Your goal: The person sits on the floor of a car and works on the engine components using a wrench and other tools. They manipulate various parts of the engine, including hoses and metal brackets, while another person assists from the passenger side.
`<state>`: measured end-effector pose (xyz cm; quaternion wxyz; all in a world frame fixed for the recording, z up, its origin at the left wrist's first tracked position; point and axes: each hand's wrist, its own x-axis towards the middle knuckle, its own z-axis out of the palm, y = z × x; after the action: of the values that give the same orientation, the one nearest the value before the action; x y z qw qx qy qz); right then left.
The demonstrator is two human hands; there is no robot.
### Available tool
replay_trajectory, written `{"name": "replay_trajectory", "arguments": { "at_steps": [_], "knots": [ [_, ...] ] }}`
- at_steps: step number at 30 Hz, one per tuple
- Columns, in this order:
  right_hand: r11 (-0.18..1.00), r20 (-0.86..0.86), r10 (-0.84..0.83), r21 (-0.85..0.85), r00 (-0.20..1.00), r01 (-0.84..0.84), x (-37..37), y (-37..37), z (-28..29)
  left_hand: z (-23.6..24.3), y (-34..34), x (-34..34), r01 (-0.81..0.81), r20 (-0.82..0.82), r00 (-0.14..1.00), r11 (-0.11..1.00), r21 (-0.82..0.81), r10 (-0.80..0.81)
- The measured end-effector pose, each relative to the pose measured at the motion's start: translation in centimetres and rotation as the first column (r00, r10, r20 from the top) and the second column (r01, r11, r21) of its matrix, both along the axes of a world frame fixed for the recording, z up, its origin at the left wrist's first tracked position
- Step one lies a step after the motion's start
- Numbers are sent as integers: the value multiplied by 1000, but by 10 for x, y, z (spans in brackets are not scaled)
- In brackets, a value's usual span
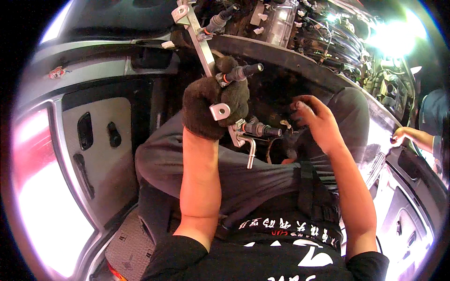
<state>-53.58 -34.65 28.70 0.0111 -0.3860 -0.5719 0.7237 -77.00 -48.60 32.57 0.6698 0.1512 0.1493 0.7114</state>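
My left hand [206, 105] wears a dark knitted glove. Its fingers wrap round the bar of a metal fuel rail [199, 47], which slants from upper left to lower right. Several black fuel injectors [241, 74] stick out from the rail to the right. A bent metal pipe [251, 154] hangs at its lower end. To the right, my right hand [318, 122] is bare, with loosely curled fingers and dark smudges on the fingertips. Nothing shows between them, and this hand is apart from the rail. Just left of it hangs a small pale piece [285, 123].
An exposed engine [333, 42] with hoses and wiring lies beyond at the upper right. My crossed legs [243, 173] are beneath my hands. A grey door panel [101, 136] stands at the left. Another person's hand [405, 136] rests on an edge at the far right.
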Motion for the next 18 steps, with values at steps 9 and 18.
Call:
{"name": "replay_trajectory", "arguments": {
  "at_steps": [9,18],
  "knots": [
    [992,-482,108,114,870,-60,4,-29,87,0,4,16,-61,36,997,995,-75,64],
    [950,-578,225,308,784,-45,0,-32,79,19,9,21,10,15,1000,1000,15,-11]
  ]
}}
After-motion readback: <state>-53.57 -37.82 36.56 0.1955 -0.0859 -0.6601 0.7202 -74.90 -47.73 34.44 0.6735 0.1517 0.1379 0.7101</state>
